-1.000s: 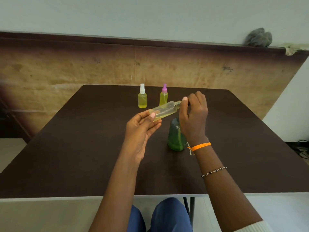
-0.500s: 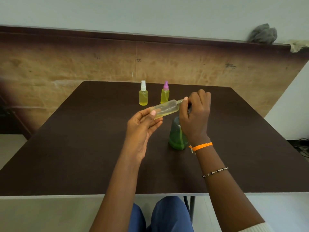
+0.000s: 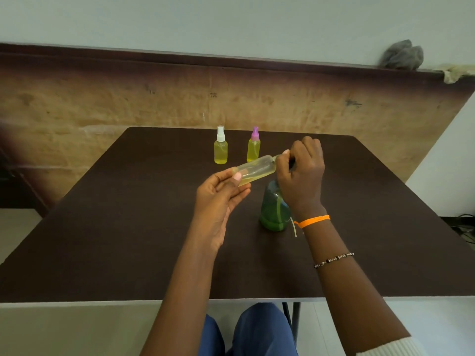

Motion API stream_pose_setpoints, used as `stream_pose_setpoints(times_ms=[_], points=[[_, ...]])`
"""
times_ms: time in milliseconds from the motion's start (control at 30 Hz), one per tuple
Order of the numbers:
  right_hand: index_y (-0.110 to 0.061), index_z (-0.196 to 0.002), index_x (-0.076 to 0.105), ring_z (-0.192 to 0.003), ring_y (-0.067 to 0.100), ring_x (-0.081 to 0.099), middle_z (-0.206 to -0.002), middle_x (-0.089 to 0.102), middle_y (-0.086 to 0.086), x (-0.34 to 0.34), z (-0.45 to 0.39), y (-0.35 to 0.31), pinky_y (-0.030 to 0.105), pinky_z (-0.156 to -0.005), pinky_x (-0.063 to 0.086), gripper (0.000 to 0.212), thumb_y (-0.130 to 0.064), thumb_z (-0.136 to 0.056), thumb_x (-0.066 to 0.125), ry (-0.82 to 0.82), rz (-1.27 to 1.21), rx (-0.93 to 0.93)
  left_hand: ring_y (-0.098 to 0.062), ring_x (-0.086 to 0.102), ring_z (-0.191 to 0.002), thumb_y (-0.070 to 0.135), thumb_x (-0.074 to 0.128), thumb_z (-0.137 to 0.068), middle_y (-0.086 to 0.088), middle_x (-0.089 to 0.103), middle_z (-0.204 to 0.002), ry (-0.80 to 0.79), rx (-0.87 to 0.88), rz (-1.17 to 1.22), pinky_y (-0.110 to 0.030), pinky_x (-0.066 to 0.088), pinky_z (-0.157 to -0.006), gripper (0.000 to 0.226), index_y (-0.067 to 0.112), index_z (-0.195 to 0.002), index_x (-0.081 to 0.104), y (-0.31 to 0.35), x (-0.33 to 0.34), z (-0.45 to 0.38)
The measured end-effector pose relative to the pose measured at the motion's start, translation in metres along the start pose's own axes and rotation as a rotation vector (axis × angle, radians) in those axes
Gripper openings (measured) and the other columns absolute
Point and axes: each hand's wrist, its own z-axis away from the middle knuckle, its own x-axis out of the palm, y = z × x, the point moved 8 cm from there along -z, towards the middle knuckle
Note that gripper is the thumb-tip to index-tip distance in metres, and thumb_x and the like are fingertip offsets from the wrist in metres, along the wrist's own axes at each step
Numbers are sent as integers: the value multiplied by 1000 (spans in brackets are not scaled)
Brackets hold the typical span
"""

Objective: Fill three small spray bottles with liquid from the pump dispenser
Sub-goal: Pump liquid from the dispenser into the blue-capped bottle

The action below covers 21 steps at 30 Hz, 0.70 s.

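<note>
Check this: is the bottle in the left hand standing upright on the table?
No: the left hand holds the bottle tilted in the air above the table.

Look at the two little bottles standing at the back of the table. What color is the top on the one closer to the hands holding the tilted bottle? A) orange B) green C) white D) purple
D: the bottle with the purple top stands to the right of the white-topped bottle, nearer the tilted bottle that both hands hold.

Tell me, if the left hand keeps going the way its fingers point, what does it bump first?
Probably the purple-capped yellow spray bottle standing behind the tilted clear bottle that the left hand holds, though depth is hard to judge.
</note>
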Motion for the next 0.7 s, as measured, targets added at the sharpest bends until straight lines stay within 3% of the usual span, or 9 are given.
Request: stream_pose_setpoints(times_ms=[133, 467, 700], points=[[-4, -55, 40, -63, 20, 29, -59, 36, 12, 0, 10, 3, 33, -52, 26, 23, 2, -76, 47, 71, -25, 32, -14, 69, -81, 11, 59, -88, -12, 68, -102, 19, -3, -9, -23, 57, -75, 18, 6, -106, 60, -3, -2, -2], [-4, -55, 43, -63, 17, 31, -59, 37, 7, -6, 3, 2, 23, -58, 23, 27, -3, -81, 49, 47, -23, 73, -16, 69, -83, 11, 59, -88, -14, 68, -105, 0, 19, -12, -25, 58, -77, 24, 3, -110, 59, 4, 3, -1], [-4, -54, 44, -63, 20, 31, -59, 39, 12, -5, 19, 2, 31, -52, 28, 27, 0, -80, 50, 86, 17, 32, -15, 69, -81, 12, 59, -88, -12, 69, -99, 16, 1, -13, -24, 58, -76, 20, 5, -106, 60, -1, -4, -5]])
